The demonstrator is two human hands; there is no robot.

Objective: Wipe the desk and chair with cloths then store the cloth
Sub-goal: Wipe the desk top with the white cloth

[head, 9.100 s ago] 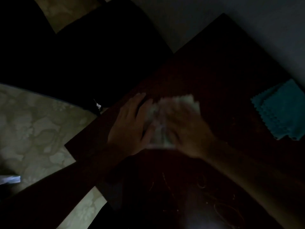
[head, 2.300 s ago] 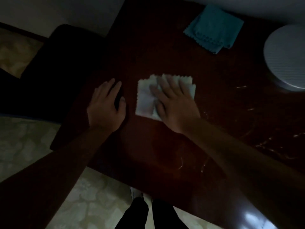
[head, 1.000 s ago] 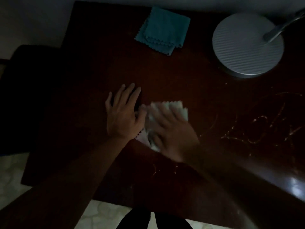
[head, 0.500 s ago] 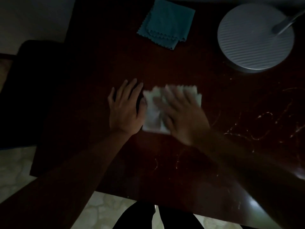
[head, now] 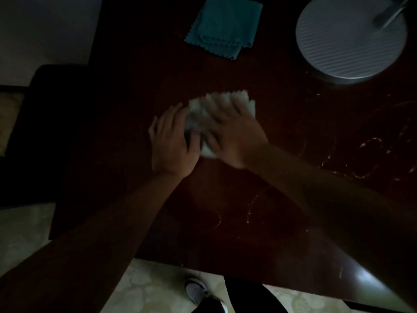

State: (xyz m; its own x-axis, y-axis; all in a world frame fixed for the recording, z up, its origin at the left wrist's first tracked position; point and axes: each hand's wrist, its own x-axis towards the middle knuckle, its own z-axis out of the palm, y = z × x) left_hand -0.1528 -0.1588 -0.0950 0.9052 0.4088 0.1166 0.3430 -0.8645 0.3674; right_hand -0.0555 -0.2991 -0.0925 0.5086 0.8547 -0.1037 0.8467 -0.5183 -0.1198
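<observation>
At the far left of the frame a dark chair [head: 52, 123] stands beside the dark table [head: 126, 91]. Near mid-frame the left hand [head: 172, 141] lies flat on the table, fingers straight, holding nothing, its thumb side touching the white cloth [head: 244, 101]; the right hand [head: 232, 132], blurred, presses down on that cloth with spread straight fingers. A folded teal cloth [head: 223, 26] lies at top centre, a round grey lamp base [head: 347, 39] at upper right.
</observation>
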